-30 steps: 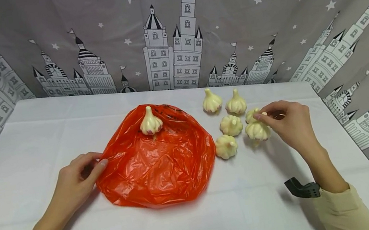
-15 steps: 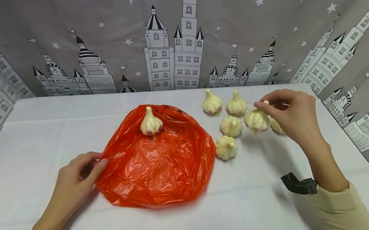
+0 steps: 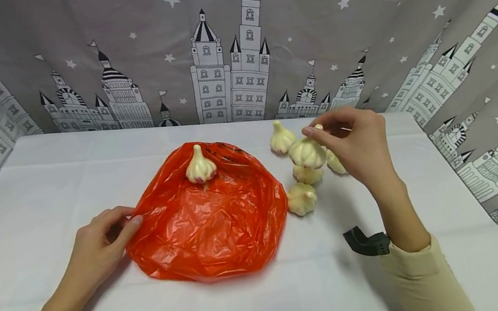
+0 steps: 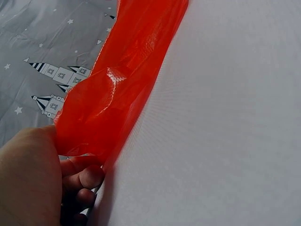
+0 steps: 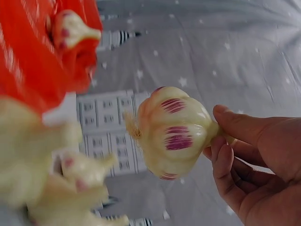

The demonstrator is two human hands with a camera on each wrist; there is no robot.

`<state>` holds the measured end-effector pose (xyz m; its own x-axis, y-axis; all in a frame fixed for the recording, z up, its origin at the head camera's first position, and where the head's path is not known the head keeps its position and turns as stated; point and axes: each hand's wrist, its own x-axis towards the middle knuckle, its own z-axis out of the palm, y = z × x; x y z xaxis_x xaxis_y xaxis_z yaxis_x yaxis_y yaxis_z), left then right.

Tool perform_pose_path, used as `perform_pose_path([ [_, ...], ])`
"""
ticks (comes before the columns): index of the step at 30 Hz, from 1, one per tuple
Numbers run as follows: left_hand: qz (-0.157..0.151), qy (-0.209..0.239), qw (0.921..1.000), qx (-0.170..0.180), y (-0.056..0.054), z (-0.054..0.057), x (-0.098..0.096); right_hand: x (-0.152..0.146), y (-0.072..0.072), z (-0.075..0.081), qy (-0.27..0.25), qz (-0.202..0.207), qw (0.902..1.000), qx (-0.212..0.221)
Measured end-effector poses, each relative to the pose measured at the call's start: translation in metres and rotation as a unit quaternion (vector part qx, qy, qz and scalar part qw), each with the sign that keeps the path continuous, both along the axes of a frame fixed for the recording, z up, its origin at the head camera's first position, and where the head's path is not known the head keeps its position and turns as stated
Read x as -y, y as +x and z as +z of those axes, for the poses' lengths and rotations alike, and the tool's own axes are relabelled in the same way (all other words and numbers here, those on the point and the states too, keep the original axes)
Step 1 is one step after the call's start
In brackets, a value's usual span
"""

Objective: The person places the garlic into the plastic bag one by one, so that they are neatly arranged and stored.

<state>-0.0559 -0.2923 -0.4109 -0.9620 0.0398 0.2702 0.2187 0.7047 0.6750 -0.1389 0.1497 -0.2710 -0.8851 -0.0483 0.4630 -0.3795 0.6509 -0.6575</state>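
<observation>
My right hand [image 3: 361, 143] pinches a garlic bulb [image 3: 307, 154] by its stem and holds it raised over other bulbs on the table. In the right wrist view, thumb and fingers grip the stem of this bulb [image 5: 174, 134], whose purple streaks and dry root tuft show. My left hand [image 3: 98, 250] pinches the left edge of a red plastic bag [image 3: 202, 228], which lies spread with its mouth wide. Inside the bag, near its far side, another garlic bulb [image 3: 200, 167] stands with its stem up. In the left wrist view the bag's edge [image 4: 108, 113] runs into the fingers.
Several garlic bulbs lie right of the bag: one at the back [image 3: 282, 139], a bulb [image 3: 302, 201] against the bag's right edge, and one [image 3: 335, 163] partly behind the right hand. A white cloth [image 3: 272, 304] covers the table. A grey castle-print curtain [image 3: 306, 21] hangs behind.
The right hand has lifted the garlic bulb off the right side of the group and carried it left and upward toward the bag. The left hand and the bag have stayed put.
</observation>
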Motion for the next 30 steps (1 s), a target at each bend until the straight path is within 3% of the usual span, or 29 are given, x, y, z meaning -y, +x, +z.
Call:
perform_pose_path([
  [12,0.001,0.000,1.0000,-0.002,0.000,0.000,0.000,0.065,-0.009,-0.002,-0.011,0.086,0.9961,0.014],
  [30,-0.001,0.001,1.0000,0.004,-0.001,-0.001,-0.002,0.132,-0.018,-0.008,-0.032,0.147,0.9866,0.064],
])
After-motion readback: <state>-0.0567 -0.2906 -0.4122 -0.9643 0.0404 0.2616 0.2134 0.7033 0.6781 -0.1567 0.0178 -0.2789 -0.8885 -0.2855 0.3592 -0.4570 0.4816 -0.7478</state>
